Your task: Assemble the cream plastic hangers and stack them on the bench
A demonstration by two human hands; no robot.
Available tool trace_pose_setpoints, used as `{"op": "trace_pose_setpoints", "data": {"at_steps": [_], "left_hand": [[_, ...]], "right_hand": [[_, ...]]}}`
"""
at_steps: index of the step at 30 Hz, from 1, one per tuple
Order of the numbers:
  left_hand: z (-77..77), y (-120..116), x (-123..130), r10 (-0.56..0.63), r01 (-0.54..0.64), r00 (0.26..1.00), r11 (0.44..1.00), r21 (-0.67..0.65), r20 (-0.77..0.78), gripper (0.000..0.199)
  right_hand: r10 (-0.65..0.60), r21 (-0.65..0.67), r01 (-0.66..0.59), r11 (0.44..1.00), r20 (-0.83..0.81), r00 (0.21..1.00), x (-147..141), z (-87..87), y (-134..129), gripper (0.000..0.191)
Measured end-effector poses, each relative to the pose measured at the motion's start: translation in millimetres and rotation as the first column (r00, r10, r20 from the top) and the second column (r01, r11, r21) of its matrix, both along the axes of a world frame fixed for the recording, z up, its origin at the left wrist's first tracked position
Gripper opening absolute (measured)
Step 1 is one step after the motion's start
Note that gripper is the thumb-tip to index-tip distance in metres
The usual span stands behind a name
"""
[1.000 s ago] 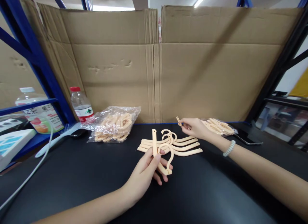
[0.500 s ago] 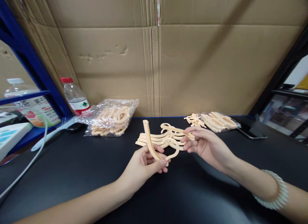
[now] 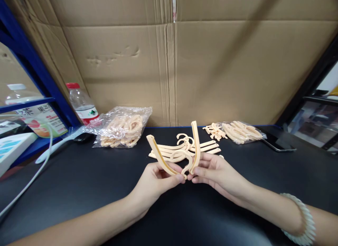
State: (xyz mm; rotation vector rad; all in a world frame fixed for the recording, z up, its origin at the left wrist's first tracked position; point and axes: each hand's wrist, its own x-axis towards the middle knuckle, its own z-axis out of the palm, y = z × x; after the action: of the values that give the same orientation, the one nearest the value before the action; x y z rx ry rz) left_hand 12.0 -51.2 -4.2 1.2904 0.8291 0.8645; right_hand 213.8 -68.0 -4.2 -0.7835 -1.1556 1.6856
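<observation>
Fingers (image 3: 173, 182) clamped — left hand (image 3: 151, 179) on curved bar (image 3: 158, 155), right hand (image 3: 224, 173) on second bar (image 3: 196, 147) — hook (image 3: 189, 160) between.

A cream hook (image 3: 190, 160) curls upward, its foot low. Left of the hook, a curved cream bar (image 3: 159, 157) leans outward, groove showing — lower end at the hook's foot. Right of the hook, a second bar (image 3: 196, 144) rises nearly upright — also grooved.

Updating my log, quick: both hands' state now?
Left hand: closed, holding curved cream plastic hanger arm and round cream hook.
Right hand: closed, holding another curved cream plastic arm.
</observation>
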Motion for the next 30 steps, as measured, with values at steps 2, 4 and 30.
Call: {"op": "trace_pose_setpoints", "data": {"at_steps": [2, 4, 30], "left_hand": [[0.8, -0.3, 1.0, 0.012, -0.012, 1.0, 1.0, -0.008, 0.006, 0.014], [2.1, -0.5, 2.1, 0.003, -0.002, 1.0, 1.0, -0.008, 0.011, 0.013], [0.3, -8.6, 8.3, 0.014, -0.021, 0.993, 0.998, 0.062, 0.114, 0.008]], "right_hand": [[-0.013, 0.022, 0.012, 1.0, 0.032, 0.999, -0.9, -2.0, -0.5, 0.023], [-0.013, 0.057, 0.01, 0.998, 0.056, 0.998, -1.1, -3.7, -0.5, 0.021], [-0.014, 0.256, -0.042, 0.966, 0.214, 0.977, -4.8, -3.5, 1.8, 0.017]]}}
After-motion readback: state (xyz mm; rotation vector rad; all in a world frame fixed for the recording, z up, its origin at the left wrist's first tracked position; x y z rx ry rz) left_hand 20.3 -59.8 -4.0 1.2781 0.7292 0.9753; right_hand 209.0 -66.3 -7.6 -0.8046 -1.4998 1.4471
